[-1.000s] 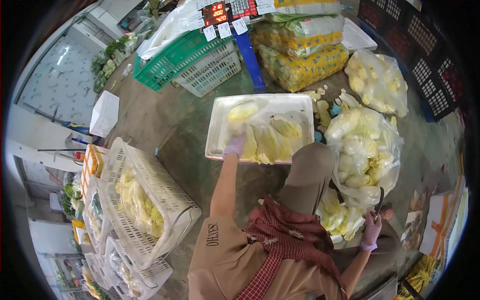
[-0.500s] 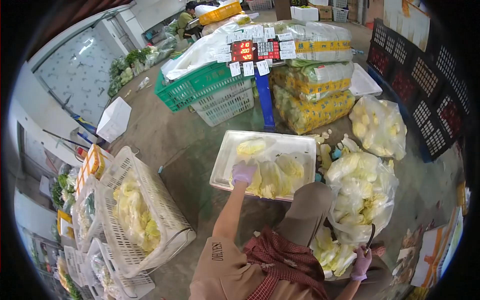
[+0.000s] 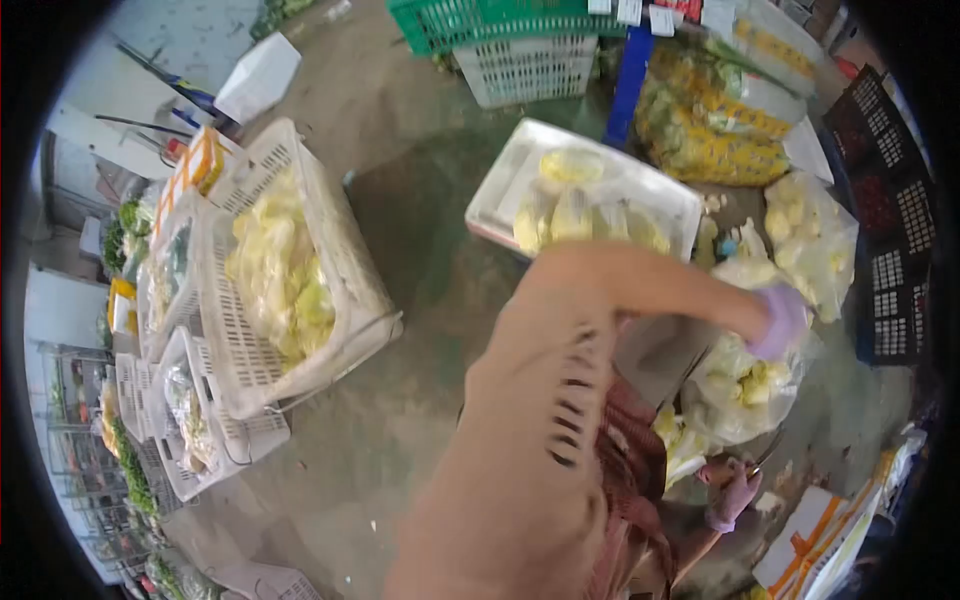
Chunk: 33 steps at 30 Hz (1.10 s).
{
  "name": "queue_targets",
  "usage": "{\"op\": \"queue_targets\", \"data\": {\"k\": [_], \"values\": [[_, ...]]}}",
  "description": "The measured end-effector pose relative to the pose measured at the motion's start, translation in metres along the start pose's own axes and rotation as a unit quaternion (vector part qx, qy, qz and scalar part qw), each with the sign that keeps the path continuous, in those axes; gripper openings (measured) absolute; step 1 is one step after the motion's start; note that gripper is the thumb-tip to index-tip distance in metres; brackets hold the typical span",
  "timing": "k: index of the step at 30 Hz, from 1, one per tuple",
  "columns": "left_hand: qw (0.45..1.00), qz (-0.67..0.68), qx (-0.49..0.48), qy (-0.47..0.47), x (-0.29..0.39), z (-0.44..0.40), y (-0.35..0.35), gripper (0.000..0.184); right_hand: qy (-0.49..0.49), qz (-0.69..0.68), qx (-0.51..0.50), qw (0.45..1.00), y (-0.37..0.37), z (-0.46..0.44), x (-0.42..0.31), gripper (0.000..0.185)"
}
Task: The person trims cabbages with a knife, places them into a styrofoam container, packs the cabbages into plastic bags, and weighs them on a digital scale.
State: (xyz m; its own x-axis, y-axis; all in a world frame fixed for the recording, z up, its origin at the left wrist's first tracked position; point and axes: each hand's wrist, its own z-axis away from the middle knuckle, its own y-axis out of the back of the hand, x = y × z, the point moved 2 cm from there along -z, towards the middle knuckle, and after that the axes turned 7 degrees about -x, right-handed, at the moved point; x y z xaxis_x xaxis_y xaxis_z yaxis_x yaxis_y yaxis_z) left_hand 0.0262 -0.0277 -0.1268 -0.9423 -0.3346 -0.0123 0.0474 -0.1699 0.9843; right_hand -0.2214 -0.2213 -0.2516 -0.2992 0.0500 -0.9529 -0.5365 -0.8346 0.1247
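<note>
Cabbages (image 3: 757, 385), pale yellow and leafy, are held in a clear plastic bag (image 3: 730, 420) at four o'clock in the view; over it the lilac-gloved left hand (image 3: 780, 322) is placed, its finger closure impossible to tell. A thin dark-bladed knife (image 3: 769, 451) is gripped by the lilac-gloved right hand (image 3: 737, 495), near the bag. A bagged cabbage is seemingly being sought; a firm hold, clear of the knife, is called for.

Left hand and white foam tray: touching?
Apart: the head view shows the left hand beyond the white foam tray, a visible gap between them.
</note>
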Motion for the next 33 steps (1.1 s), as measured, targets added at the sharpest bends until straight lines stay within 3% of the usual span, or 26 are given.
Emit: {"op": "queue_targets", "data": {"k": [2, 3, 6, 8, 9, 10, 11, 14, 16, 18, 19, 21, 23, 24, 26, 27, 29, 30, 32, 33], "values": [[0.998, -0.007, 0.045, -0.054, 0.056, -0.041, 0.027, 0.029, 0.02, 0.17, -0.032, 0.985, 0.019, 0.014, -0.018, 0.025], [0.985, -0.019, 0.043, -0.166, 0.084, -0.046, 0.048, 0.032, 0.016, 0.143, 0.016, 0.989, 0.01, 0.031, -0.036, 0.027], [0.968, -0.089, -0.013, -0.235, 0.155, -0.047, 0.077, 0.04, 0.125, 0.247, 0.036, 0.96, 0.058, 0.051, -0.037, 0.027], [0.962, -0.077, -0.058, -0.257, 0.162, -0.033, 0.087, 0.038, 0.148, 0.278, 0.04, 0.948, 0.074, 0.052, -0.04, 0.028], [0.959, -0.072, -0.081, -0.261, 0.161, -0.017, 0.095, 0.038, 0.182, 0.367, 0.033, 0.912, 0.081, 0.054, -0.044, 0.028], [0.958, -0.068, -0.097, -0.262, 0.159, -0.004, 0.098, 0.037, 0.089, 0.245, 0.068, 0.963, 0.071, 0.063, -0.052, 0.026], [0.957, -0.057, -0.112, -0.261, 0.15, 0.005, 0.102, 0.036, 0.047, 0.181, 0.097, 0.977, 0.054, 0.068, -0.068, 0.031], [0.953, -0.043, -0.148, -0.261, 0.118, 0.018, 0.091, 0.034, 0.079, 0.179, 0.106, 0.975, 0.033, 0.082, -0.087, 0.045], [0.98, -0.004, 0.006, -0.199, 0.101, 0.013, 0.061, 0.021, 0.08, 0.172, 0.09, 0.978, 0.035, 0.087, -0.089, 0.046], [0.971, 0.152, -0.042, -0.178, 0.072, 0.032, 0.062, 0.037, 0.166, 0.269, 0.106, 0.943, 0.048, 0.085, -0.078, 0.042], [0.968, 0.186, -0.016, -0.168, 0.067, 0.034, 0.051, 0.039, 0.205, 0.299, 0.112, 0.925, 0.05, 0.086, -0.075, 0.04], [0.952, 0.273, 0.035, -0.133, 0.054, 0.052, 0.033, 0.043, 0.129, 0.205, 0.109, 0.964, 0.032, 0.109, -0.094, 0.036], [0.905, 0.399, 0.125, -0.085, 0.06, 0.064, -0.002, 0.047, 0.022, 0.115, 0.082, 0.99, 0.028, 0.132, -0.114, 0.033], [0.869, 0.469, 0.127, -0.093, 0.06, 0.071, -0.02, 0.048, -0.006, 0.089, 0.078, 0.993, 0.022, 0.14, -0.128, 0.03], [0.783, 0.615, 0.065, -0.064, 0.063, 0.105, -0.01, 0.046, 0.028, 0.183, 0.043, 0.982, 0.042, 0.142, -0.126, 0.036], [0.76, 0.644, 0.078, -0.038, 0.067, 0.11, -0.019, 0.045, 0.109, 0.175, 0.047, 0.977, 0.04, 0.137, -0.124, 0.036], [0.745, 0.65, 0.15, 0.001, 0.077, 0.128, -0.025, 0.042, 0.131, 0.26, 0.002, 0.957, 0.047, 0.121, -0.128, 0.034], [0.702, 0.692, 0.167, 0.029, 0.084, 0.135, -0.026, 0.041, 0.132, 0.316, -0.035, 0.939, 0.056, 0.107, -0.129, 0.032], [0.706, 0.669, 0.227, 0.057, 0.088, 0.155, -0.032, 0.039, 0.15, 0.369, -0.094, 0.913, 0.027, 0.101, -0.148, 0.031], [0.718, 0.658, 0.218, 0.064, 0.096, 0.161, -0.026, 0.038, 0.159, 0.336, -0.047, 0.927, 0.016, 0.105, -0.161, 0.032]]}}
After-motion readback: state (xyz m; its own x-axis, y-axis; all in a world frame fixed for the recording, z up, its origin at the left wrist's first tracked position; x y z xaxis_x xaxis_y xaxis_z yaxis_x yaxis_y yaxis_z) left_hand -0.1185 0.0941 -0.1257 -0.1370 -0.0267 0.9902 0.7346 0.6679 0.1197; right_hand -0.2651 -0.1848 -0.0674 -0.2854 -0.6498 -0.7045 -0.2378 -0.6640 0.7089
